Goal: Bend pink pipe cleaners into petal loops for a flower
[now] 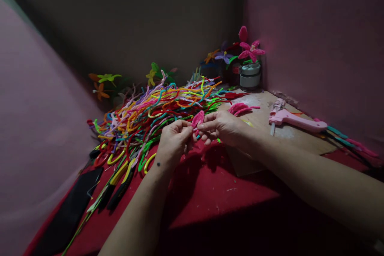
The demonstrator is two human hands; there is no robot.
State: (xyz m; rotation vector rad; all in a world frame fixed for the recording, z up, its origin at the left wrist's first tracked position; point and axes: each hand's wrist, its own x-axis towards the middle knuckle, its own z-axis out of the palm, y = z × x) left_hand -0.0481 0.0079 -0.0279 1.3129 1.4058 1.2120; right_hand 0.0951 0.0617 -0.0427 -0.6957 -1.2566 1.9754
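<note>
A pink pipe-cleaner petal (pixel 198 119) stands upright between my two hands, above the red tablecloth. Its lower end is pinched by the thumb and fingers of my left hand (pixel 175 138). From the other side, my right hand (pixel 223 128) grips the same petal near its base with thumb and forefinger. My fingertips hide the lowest part of it. Just behind my right hand, several pink petals (pixel 240 109) lie in a bunch on a brown board (pixel 261 106). A large heap of multicoloured pipe cleaners (pixel 168 100) spreads behind and left of my hands.
A pink glue gun (pixel 300 122) rests on the board at right. Yellow-and-black pliers (pixel 121 184) and a black phone-like slab (pixel 69 212) lie at left. A pink pipe-cleaner flower (pixel 252 51) rises by a grey-lidded jar (pixel 250 77) at the back, with walls close behind.
</note>
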